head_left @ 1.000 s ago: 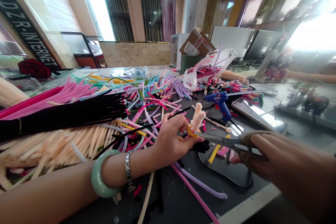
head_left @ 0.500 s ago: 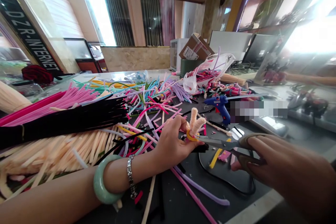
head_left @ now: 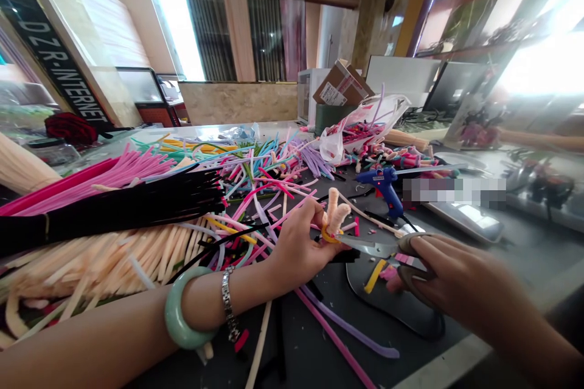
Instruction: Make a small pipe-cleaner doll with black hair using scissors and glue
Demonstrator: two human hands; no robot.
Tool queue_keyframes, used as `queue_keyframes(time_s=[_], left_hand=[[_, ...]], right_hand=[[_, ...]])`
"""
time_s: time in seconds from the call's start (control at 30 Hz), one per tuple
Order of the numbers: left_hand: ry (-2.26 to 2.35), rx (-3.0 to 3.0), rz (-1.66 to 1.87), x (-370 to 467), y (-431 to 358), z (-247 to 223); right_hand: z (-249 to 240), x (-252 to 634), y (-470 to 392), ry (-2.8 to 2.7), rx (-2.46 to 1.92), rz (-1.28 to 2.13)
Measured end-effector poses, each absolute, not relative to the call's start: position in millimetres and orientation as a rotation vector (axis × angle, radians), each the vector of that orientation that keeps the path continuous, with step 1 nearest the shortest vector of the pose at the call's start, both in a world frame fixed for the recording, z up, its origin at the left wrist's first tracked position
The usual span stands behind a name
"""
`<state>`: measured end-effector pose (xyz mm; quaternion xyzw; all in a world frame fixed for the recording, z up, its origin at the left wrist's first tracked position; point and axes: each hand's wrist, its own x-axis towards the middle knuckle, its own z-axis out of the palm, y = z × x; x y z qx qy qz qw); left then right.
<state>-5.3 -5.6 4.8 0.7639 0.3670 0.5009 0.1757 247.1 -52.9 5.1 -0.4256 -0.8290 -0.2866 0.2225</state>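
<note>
Between the left hand's [head_left: 296, 249] pinched fingertips stands the peach piece [head_left: 336, 217], scissors [head_left: 376, 248] at its yellow band [head_left: 328, 235]; the right hand [head_left: 460, 270] curls its fingers through their handles. A slipping blade could nick the nearby thumb.

Scissors [head_left: 375, 248] point at an upright, fuzzy peach piece [head_left: 336, 217], banded yellow.

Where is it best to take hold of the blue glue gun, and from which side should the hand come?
Probably take the blue glue gun by its handle, coming from the near right. The handle slopes toward that side, while the nozzle points left, away from the approach. Keep fingers clear of the cord at the handle's lower end.
</note>
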Motion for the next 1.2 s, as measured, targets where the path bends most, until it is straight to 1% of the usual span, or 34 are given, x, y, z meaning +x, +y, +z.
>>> queue_keyframes(time_s=[0.47, 0.8, 1.2], left_hand=[[0.992, 2.225, 1.342, -6.7, -0.4, 1.9], [0.992, 2.16, 1.247, -7.5, -2.6, -0.5], [1.006, 2.174, 1.274, -6.6, -2.7, 0.6]], right_hand=[[5.0, 253.3, -49.3, -2.321, -1.177, -0.754], [9.0, 251.9, -51.5, -2.34, -1.128, -0.707], [5.1, 246.6, -55.2, -2.271, -1.209, -0.739]])
